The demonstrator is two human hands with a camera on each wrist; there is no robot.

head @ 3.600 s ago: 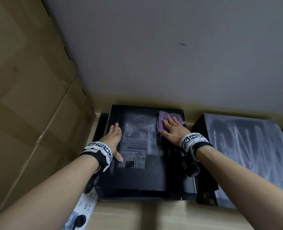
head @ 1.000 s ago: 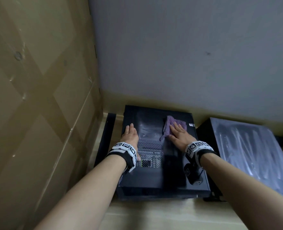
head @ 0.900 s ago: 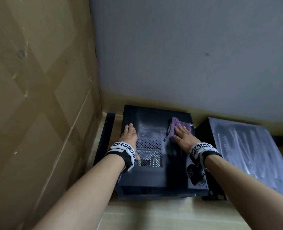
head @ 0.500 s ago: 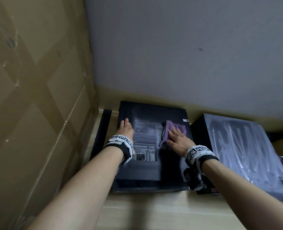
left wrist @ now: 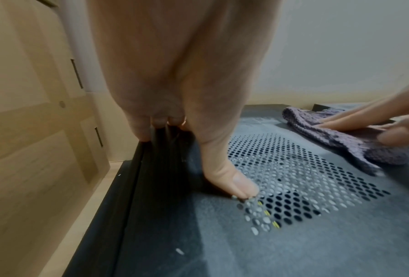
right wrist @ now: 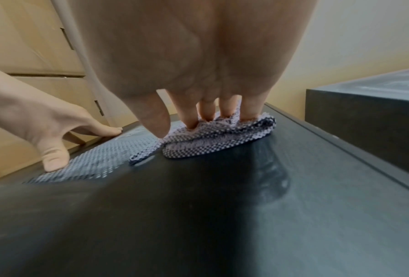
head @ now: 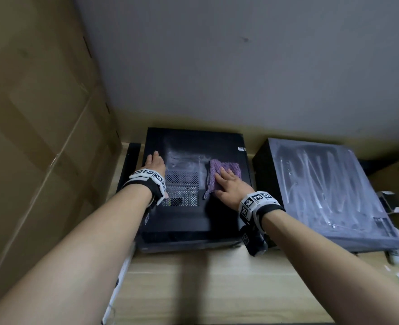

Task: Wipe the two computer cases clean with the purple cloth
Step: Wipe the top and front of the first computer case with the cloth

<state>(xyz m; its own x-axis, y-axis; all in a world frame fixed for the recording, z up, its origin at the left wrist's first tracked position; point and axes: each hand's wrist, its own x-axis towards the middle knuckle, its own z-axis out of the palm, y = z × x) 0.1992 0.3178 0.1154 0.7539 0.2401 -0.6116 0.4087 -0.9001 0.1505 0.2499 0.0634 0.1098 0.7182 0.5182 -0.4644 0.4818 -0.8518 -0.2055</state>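
Left computer case [head: 189, 221], black, lies flat at frame centre. Purple cloth [head: 219, 174], folded, sits on its upper right area, beside the perforated vent [head: 182, 191]. Right hand [head: 229, 188]: grip flat, fingers straight, pressing the cloth down. Left hand [head: 155, 165]: grip spread, fingers extended along the case's left edge, thumb on the vent. Second computer case [head: 329, 193], streaked grey, lies at right, just beside the first.
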